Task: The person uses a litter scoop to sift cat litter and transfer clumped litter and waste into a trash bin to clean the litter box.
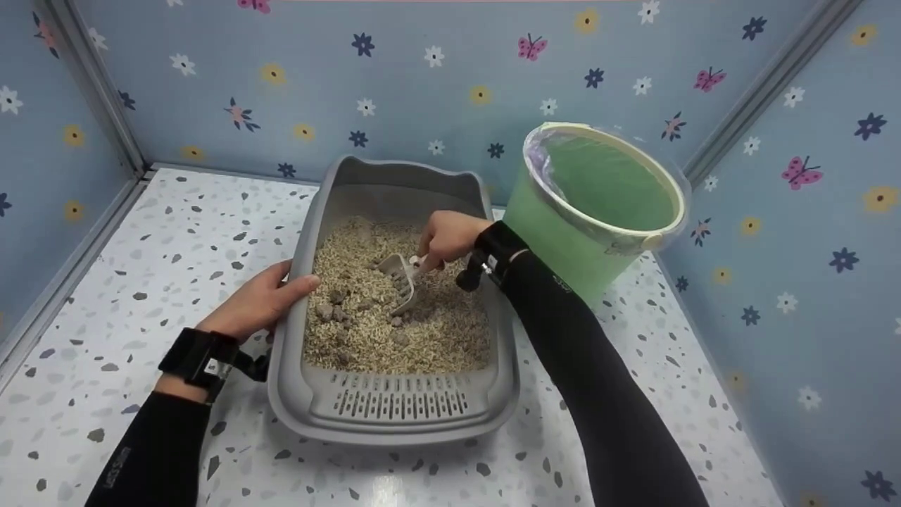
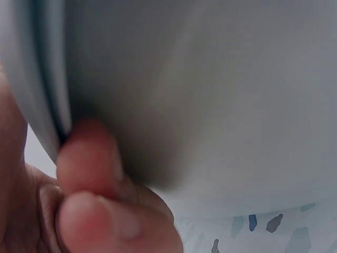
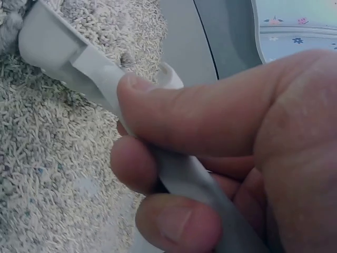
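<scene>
A grey litter box (image 1: 394, 422) stands on the speckled surface, holding pellet-like cat litter (image 1: 373, 345) with several dark clumps (image 1: 331, 310) on its left side. My right hand (image 1: 454, 238) grips the handle of a pale slotted litter scoop (image 1: 401, 282), whose head touches the litter near the middle. In the right wrist view the thumb and fingers (image 3: 195, 118) wrap round the handle. My left hand (image 1: 264, 299) grips the box's left rim, thumb over the top; the left wrist view shows curled fingers (image 2: 121, 221) against the underside.
A light green bin (image 1: 563, 232) with a clear liner bag stands right of the box, close behind my right forearm. Flower-patterned blue walls (image 1: 422, 91) enclose the back and both sides. Speckled floor (image 1: 176, 260) extends left of the box.
</scene>
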